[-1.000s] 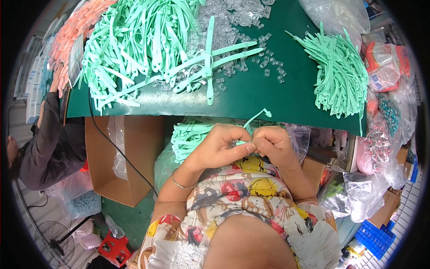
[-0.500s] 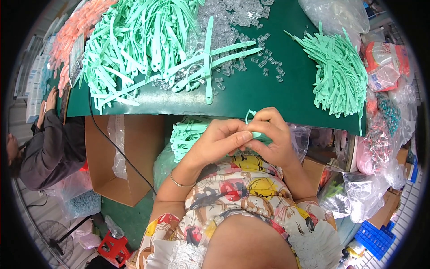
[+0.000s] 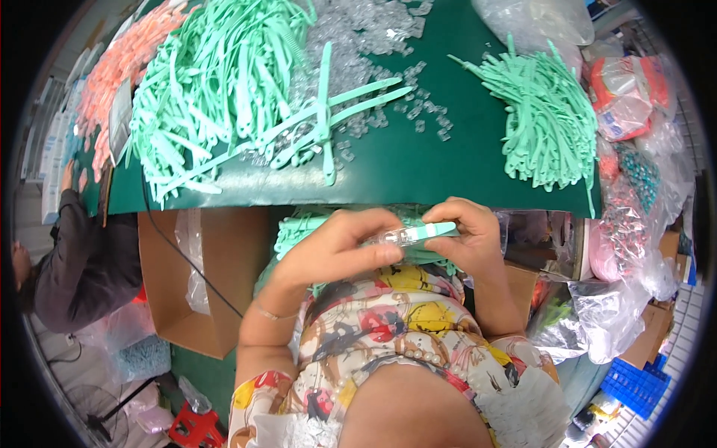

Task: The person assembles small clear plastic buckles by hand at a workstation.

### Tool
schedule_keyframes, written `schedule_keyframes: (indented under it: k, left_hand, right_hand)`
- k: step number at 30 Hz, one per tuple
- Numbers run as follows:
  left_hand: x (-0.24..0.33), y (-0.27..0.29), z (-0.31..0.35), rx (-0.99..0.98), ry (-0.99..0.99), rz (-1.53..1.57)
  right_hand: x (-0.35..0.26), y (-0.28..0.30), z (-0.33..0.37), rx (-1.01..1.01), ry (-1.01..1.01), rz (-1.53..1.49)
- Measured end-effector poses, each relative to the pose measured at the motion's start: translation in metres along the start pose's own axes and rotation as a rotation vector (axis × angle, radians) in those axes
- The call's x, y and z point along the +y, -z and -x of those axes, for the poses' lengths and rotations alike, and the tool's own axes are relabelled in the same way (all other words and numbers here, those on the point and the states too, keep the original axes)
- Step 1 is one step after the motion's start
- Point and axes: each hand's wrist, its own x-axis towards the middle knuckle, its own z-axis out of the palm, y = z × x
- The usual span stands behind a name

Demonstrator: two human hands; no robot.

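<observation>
In front of my body, just below the table's near edge, my left hand (image 3: 342,246) is closed in a pinch on a clear plastic piece (image 3: 391,237). My right hand (image 3: 473,235) pinches a mint-green strap (image 3: 437,230), whose rounded end lies between its thumb and forefinger. Strap and clear piece meet between the two hands; how they join is too small to make out. Behind the hands, more mint-green straps (image 3: 295,233) lie bunched at my lap. On the table, several crossed straps (image 3: 326,112) rest nearest the left hand.
A big heap of mint-green straps (image 3: 224,75) covers the left of the green table (image 3: 448,175). Small clear pieces (image 3: 358,37) are scattered beside it. A bundle of straps (image 3: 541,123) lies right. Below stands a cardboard box (image 3: 231,276); another person's sleeve (image 3: 93,261) is far left.
My hands have drawn slightly apart and turned, so the strap end and clear piece now show between them. The view has shifted, with the table sitting a little lower left.
</observation>
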Motion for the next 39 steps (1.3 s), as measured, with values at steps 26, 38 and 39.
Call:
schedule_keyframes:
  k: [26, 38, 39]
  left_hand:
    - [-0.032, 0.011, 0.064, 0.247, 0.015, -1.178]
    - [0.037, 0.099, -0.051, 0.882, -0.252, -1.187]
    - [0.039, 0.104, -0.061, 0.868, -0.115, -1.273]
  right_hand:
    - [0.022, 0.155, -0.114, 0.566, 0.02, 1.524]
    - [0.026, 0.187, -0.133, 0.586, -0.154, 1.107]
    - [0.022, 0.195, -0.128, 0.614, -0.104, 0.743]
